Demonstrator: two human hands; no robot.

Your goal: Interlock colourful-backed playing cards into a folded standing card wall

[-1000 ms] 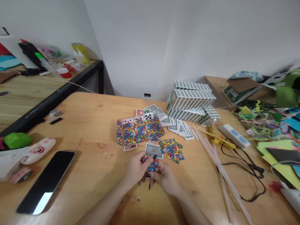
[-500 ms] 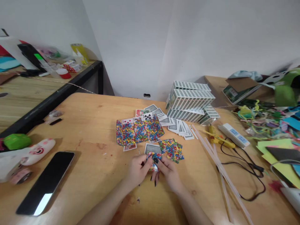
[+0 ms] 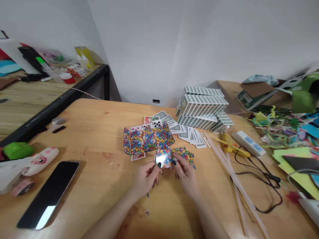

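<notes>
Between my hands is a shiny card with a multicoloured pattern [image 3: 163,158], its face catching the light. My left hand [image 3: 147,176] pinches its left lower edge, thumb on top. My right hand [image 3: 185,173] grips the right edge between thumb and fingers. Just beyond stands a folded panel [image 3: 147,141] in the same pattern, with playing cards [image 3: 156,124] showing along its top. More patterned pieces [image 3: 183,152] lie partly behind my right hand. A face-up playing card [image 3: 138,156] pokes out below the panel.
Face-down playing cards [image 3: 191,135] spread before stacked striped card boxes [image 3: 204,105]. On the right are clear sticks [image 3: 234,176], a yellow glue gun [image 3: 235,149], a power strip [image 3: 249,142] and a black cable [image 3: 277,189]. A phone [image 3: 48,194] lies left.
The patterned card has turned flatter and shows more of its face. My hands have moved apart to its two sides, and it now covers the face-down card behind.
</notes>
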